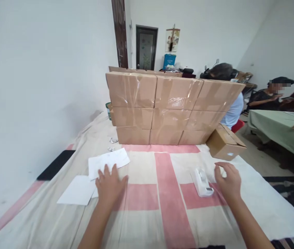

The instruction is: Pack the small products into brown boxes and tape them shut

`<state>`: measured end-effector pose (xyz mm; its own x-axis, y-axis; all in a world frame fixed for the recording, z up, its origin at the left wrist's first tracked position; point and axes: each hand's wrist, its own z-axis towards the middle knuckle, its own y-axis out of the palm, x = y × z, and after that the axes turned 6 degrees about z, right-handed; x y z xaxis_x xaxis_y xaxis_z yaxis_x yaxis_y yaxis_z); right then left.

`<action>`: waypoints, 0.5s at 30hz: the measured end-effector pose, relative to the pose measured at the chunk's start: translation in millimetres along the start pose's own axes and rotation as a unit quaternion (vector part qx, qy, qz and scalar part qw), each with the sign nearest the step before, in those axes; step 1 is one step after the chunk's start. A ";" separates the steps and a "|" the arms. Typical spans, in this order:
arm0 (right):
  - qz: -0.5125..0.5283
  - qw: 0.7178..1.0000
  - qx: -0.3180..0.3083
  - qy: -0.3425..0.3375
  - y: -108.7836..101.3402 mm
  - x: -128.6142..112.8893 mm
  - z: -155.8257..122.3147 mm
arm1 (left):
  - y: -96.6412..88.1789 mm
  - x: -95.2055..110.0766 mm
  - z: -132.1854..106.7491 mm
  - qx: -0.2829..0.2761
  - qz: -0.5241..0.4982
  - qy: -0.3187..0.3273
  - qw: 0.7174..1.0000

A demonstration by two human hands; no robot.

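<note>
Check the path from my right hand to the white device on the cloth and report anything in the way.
Nothing visible stands between the right hand and the white device; only the cloth shows in the gap. The separate cardboard box sits farther back, not between them.

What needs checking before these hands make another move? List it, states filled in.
1. Left hand at the upper paper sheet: ok, fingers overlap its near edge.
2. Firm pressure on that sheet: cannot tell.
3. Paper sheets squared together: not ok, the nearer paper sheet lies offset.
4. Right hand empty: cannot tell, its fingers are curled.
5. White device in the right hand: not ok, it lies on the cloth beside it.
6. Stacked cardboard boxes standing in rows: ok, three high.
</note>
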<state>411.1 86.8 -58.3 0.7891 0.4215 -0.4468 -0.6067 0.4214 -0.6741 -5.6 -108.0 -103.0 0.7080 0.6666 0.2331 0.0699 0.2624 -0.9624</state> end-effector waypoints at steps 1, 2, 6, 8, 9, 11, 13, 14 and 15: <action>0.036 0.996 -0.041 -0.068 11.8 -32.7 -7.1 | 3.0 -12.5 1.7 -0.020 0.028 -0.036 0.999; 0.061 0.987 -0.085 -0.118 27.7 -67.9 -14.2 | 5.5 -21.3 4.3 -0.032 0.040 -0.052 0.997; 0.137 0.908 -0.276 -0.284 112.4 -201.2 -37.6 | 7.3 -28.0 12.9 0.017 -0.001 0.006 1.000; 0.171 0.877 -0.344 -0.289 148.9 -244.8 -41.9 | 5.0 -26.2 12.8 0.045 -0.038 0.036 0.998; 0.181 0.874 -0.355 -0.279 162.4 -258.7 -41.3 | 3.7 -26.4 12.0 0.054 -0.053 0.042 0.996; 0.204 0.880 -0.357 -0.238 178.7 -271.1 -33.5 | 0.9 -30.3 10.5 0.069 -0.072 0.037 0.994; 0.233 0.898 -0.324 -0.184 180.4 -265.5 -17.8 | -1.2 -37.3 9.9 0.101 -0.086 0.022 0.991; 0.252 0.908 -0.300 -0.150 175.5 -256.9 -7.7 | -1.7 -41.1 10.1 0.122 -0.097 0.013 0.988; 0.274 0.918 -0.266 -0.111 166.6 -244.9 3.7 | -1.7 -44.5 10.4 0.139 -0.107 0.005 0.985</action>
<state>116.4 56.7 -59.0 0.3043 0.6312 -0.7135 -0.7278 -0.3292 -0.6016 -44.5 -130.8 -110.3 0.7057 0.5685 0.4228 0.0238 0.5774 -0.8161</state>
